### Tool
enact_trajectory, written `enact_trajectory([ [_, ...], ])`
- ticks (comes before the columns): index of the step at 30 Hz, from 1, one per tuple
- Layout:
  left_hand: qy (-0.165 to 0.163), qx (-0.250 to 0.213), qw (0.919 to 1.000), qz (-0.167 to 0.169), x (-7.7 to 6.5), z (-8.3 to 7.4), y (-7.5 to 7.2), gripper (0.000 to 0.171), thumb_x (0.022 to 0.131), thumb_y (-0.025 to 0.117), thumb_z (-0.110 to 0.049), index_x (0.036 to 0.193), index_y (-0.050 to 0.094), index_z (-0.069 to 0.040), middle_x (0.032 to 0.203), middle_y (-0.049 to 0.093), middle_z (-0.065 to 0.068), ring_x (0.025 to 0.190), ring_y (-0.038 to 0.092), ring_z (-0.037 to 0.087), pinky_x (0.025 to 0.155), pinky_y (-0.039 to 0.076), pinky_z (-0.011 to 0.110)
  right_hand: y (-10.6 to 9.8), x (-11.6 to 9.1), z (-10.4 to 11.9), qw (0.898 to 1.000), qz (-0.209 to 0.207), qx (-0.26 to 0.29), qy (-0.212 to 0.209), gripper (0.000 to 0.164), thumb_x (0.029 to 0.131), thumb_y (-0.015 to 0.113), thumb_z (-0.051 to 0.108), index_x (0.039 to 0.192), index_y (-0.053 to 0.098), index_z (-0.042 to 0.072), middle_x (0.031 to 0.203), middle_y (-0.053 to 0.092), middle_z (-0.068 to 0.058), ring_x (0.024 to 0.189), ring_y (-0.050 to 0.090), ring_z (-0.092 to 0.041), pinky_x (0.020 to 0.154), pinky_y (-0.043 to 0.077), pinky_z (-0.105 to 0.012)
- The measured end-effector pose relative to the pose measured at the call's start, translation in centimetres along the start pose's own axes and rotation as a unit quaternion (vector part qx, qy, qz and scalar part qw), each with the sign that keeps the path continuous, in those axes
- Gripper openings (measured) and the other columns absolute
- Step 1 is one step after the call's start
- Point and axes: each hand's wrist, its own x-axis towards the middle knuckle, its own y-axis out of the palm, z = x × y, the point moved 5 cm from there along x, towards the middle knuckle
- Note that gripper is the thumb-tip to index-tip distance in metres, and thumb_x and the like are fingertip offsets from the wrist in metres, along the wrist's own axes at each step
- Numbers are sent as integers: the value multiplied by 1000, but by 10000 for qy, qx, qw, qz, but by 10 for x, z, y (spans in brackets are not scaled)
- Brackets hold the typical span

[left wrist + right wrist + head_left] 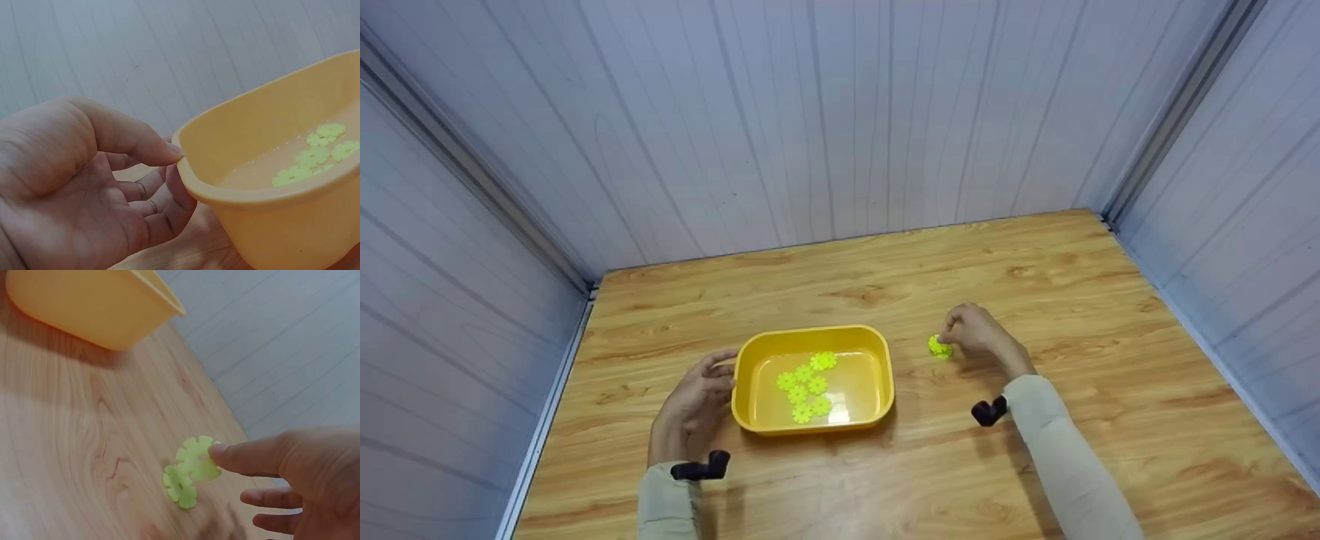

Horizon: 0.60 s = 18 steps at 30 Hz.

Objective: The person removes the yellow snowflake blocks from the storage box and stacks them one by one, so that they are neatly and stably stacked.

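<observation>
The right hand (984, 336), thumb and forefinger closed, pinches a flat, notched lime disc (190, 465); a second disc (173, 482) sits just beside it above wood-grain tabletop (945, 472). The left hand (692, 399), fingers bent, lightly grips the smooth, round-cornered yellow basin (864, 379) holding matching discs (802, 413).

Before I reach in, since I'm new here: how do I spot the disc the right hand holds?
Find the yellow tub on the wooden table. To its right, the right hand holds a notched lime-green disc. The thumb on it sets it apart from the similar disc alongside and the discs in the tub.
</observation>
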Motion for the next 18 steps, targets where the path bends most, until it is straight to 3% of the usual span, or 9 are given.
enact_trajectory([
  [4, 5, -33, 10000, 11, 1, 0, 1, 58, 87, 52, 8, 140, 34, -9, 116, 55, 11, 96, 58, 22, 85, 48, 36, 1, -1, -1, 9996, -24, -291, 66, 13, 87, 69, 17, 79, 66, 7, 118, 58, -18, 117, 50, -39, 97, 40, -56],
  [10, 58, -48, 10000, 36, 1, -1, -1, 58, 87, 51, 9, 140, 35, -8, 113, 56, 10, 92, 58, 20, 84, 48, 34, 1, 0, -2, 9982, -90, -540, 240, 13, 87, 68, 18, 79, 66, 8, 127, 52, -22, 126, 38, -47, 103, 30, -63],
  [18, 100, -33, 9999, 66, 0, -1, -1, 58, 87, 50, 9, 141, 34, -7, 117, 55, 13, 96, 57, 22, 85, 47, 35, -1, 1, -3, 9966, -163, -760, 263, 11, 86, 68, 16, 79, 67, 8, 124, 54, -22, 123, 40, -47, 100, 34, -60],
])
